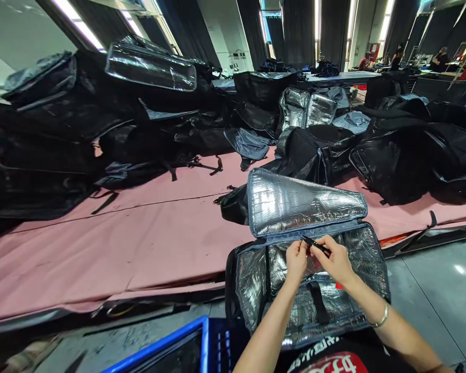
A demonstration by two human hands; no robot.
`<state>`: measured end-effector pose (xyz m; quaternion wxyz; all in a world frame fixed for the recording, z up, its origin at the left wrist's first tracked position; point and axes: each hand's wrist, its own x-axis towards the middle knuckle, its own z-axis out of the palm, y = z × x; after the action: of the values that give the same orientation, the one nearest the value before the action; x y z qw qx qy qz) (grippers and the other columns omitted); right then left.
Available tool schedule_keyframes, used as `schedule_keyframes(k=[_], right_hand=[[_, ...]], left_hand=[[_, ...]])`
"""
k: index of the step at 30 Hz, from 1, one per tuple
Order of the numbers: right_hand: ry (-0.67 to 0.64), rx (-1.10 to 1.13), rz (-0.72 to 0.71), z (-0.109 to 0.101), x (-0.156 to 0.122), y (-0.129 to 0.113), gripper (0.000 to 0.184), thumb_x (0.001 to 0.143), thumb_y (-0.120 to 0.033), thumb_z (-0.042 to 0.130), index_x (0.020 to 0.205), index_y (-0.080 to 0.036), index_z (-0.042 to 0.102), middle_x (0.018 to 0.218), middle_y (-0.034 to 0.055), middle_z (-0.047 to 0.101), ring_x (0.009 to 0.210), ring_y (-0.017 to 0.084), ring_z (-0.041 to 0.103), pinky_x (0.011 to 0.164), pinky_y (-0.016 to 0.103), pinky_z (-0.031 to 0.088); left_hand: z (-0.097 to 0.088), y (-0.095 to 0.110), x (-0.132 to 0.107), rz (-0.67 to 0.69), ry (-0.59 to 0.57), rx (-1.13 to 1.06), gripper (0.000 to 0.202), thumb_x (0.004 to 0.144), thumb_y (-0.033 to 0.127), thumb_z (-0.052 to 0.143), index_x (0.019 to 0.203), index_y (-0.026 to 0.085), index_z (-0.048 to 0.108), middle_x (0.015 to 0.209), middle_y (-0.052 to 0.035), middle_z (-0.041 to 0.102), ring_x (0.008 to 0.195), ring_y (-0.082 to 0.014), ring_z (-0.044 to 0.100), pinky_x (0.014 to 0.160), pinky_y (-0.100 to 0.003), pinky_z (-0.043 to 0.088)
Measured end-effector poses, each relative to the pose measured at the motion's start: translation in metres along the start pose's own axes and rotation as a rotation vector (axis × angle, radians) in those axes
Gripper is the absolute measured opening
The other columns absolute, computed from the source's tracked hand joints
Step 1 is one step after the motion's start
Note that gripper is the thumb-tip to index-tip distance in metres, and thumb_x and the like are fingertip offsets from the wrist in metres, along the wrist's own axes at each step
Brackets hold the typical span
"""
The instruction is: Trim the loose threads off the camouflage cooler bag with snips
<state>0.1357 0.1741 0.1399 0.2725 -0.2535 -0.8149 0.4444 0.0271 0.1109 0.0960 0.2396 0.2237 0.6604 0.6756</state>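
An open black cooler bag with silver foil lining stands in front of me, its foil lid flipped back onto the pink surface. My left hand is closed in a pinch at the bag's back rim near the hinge. My right hand is closed on a thin black tool, its tip pointing left toward my left fingers. A gold bracelet sits on my right wrist. What my left fingers pinch is too small to make out.
A long pink-covered table carries heaps of black bags, some showing foil linings. A blue crate edge lies at lower left. Grey floor lies to the right. People sit at far tables.
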Motion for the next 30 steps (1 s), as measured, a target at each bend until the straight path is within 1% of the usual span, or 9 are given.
schedule_keyframes(k=[3, 8, 12, 14, 18, 21, 24, 27, 30], right_hand=[[-0.045, -0.107, -0.041, 0.007, 0.005, -0.007, 0.018, 0.084, -0.036, 0.045, 0.085, -0.02, 0.052, 0.078, 0.0003, 0.063, 0.063, 0.011, 0.057, 0.059, 0.021, 0.04], [-0.056, -0.267, -0.084, 0.013, 0.009, -0.01, 0.017, 0.084, -0.034, 0.043, 0.084, -0.019, 0.051, 0.075, 0.0013, 0.063, 0.063, 0.013, 0.057, 0.058, 0.022, 0.039], [-0.071, -0.236, -0.114, 0.013, 0.008, -0.009, 0.017, 0.085, -0.033, 0.041, 0.084, -0.019, 0.052, 0.075, 0.0019, 0.062, 0.066, 0.013, 0.058, 0.059, 0.021, 0.04], [-0.047, -0.208, -0.116, 0.013, 0.008, -0.007, 0.018, 0.085, -0.033, 0.041, 0.086, -0.02, 0.052, 0.076, 0.0021, 0.062, 0.067, 0.013, 0.058, 0.06, 0.021, 0.042], [-0.035, -0.211, -0.105, 0.01, 0.011, -0.006, 0.016, 0.084, -0.034, 0.044, 0.085, -0.02, 0.051, 0.077, 0.0016, 0.063, 0.068, 0.013, 0.059, 0.06, 0.021, 0.043], [-0.053, -0.158, -0.117, 0.0, 0.015, -0.007, 0.018, 0.083, -0.037, 0.045, 0.082, -0.02, 0.052, 0.074, 0.0004, 0.063, 0.065, 0.012, 0.059, 0.059, 0.021, 0.043], [0.047, -0.123, -0.092, -0.016, 0.019, -0.004, 0.021, 0.083, -0.04, 0.045, 0.088, -0.02, 0.05, 0.073, 0.0007, 0.063, 0.065, 0.013, 0.059, 0.06, 0.022, 0.044], [0.157, -0.313, -0.138, -0.03, 0.028, 0.009, 0.024, 0.087, -0.038, 0.038, 0.095, -0.018, 0.049, 0.085, 0.0056, 0.062, 0.078, 0.018, 0.059, 0.07, 0.029, 0.045], [0.171, -0.501, -0.24, -0.033, 0.039, 0.029, 0.028, 0.088, -0.032, 0.032, 0.104, -0.016, 0.048, 0.098, 0.0115, 0.058, 0.092, 0.022, 0.055, 0.077, 0.035, 0.044]], left_hand=[[-0.002, -0.008, 0.002, 0.032, 0.023, 0.022, 0.02, 0.068, 0.033, 0.053, 0.063, 0.014, 0.056, 0.058, -0.0002, 0.058, 0.055, -0.0115, 0.049, 0.055, -0.023, 0.04], [-0.003, -0.017, 0.003, 0.059, 0.013, 0.046, 0.015, 0.066, 0.028, 0.05, 0.065, 0.015, 0.056, 0.062, -0.001, 0.06, 0.06, -0.0137, 0.051, 0.06, -0.025, 0.042], [-0.005, -0.021, 0.004, 0.056, 0.048, 0.091, 0.016, 0.066, 0.028, 0.051, 0.057, 0.016, 0.052, 0.054, 0.001, 0.054, 0.055, -0.0124, 0.046, 0.055, -0.023, 0.038], [-0.005, -0.022, 0.005, 0.051, 0.058, 0.107, 0.018, 0.067, 0.03, 0.051, 0.056, 0.016, 0.051, 0.053, 0.0014, 0.052, 0.054, -0.012, 0.045, 0.053, -0.022, 0.035], [-0.005, -0.019, 0.006, 0.04, 0.064, 0.114, 0.023, 0.067, 0.034, 0.053, 0.053, 0.016, 0.049, 0.05, 0.0027, 0.048, 0.051, -0.0107, 0.041, 0.05, -0.021, 0.032], [-0.003, -0.011, 0.006, 0.03, 0.036, 0.093, 0.03, 0.072, 0.041, 0.051, 0.055, 0.016, 0.051, 0.049, 0.0021, 0.049, 0.049, -0.0106, 0.044, 0.049, -0.022, 0.034], [0.0, 0.001, 0.005, -0.047, -0.035, -0.032, 0.035, 0.075, 0.047, 0.048, 0.069, 0.014, 0.058, 0.056, -0.0006, 0.057, 0.05, -0.0113, 0.05, 0.05, -0.023, 0.039], [0.0, 0.021, 0.0, -0.149, -0.099, -0.182, 0.034, 0.072, 0.047, 0.053, 0.073, 0.013, 0.06, 0.063, -0.0024, 0.061, 0.05, -0.0105, 0.052, 0.05, -0.023, 0.041], [-0.005, 0.061, -0.013, -0.161, -0.102, -0.26, 0.031, 0.072, 0.043, 0.055, 0.078, 0.013, 0.059, 0.067, -0.003, 0.061, 0.051, -0.01, 0.053, 0.05, -0.022, 0.042]])
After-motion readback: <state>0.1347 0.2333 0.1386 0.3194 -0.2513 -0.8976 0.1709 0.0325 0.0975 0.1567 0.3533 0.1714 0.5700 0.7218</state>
